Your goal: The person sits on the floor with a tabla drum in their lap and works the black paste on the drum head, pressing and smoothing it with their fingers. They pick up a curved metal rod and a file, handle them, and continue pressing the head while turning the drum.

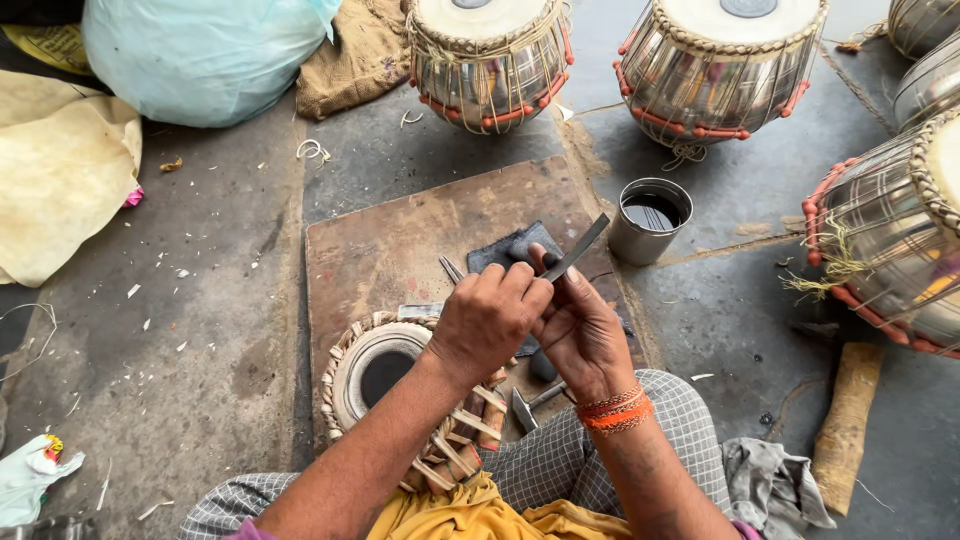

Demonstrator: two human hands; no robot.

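blade: flat metal strip [577,247], held up over the wooden board [400,250], tip pointing up-right toward the steel cup [648,220]
right hand [583,335]: grip closed around the blade's lower end, thumb along it
left hand [487,320]: fingers curled shut, pinching at the blade just beside the right thumb; looks like both hands work the same spot
drum: small tabla [385,375] rests against the lap, head up, near but not touching the hands
doing it well (judgement): keep the right wrist locked, let the left fingertips do the fine work, edge turned away from the thumb; stay over the board so scraps drop there, not on the drum head
hidden: blade's lower end and whatever the left fingers pinch are buried in the two grips; can't tell if anything sits between them
hard to read: dark pad [510,248] behind the hands, partly covered; hammer [528,402] half under the right wrist
cut off: metal drums [490,60] along top and right edges
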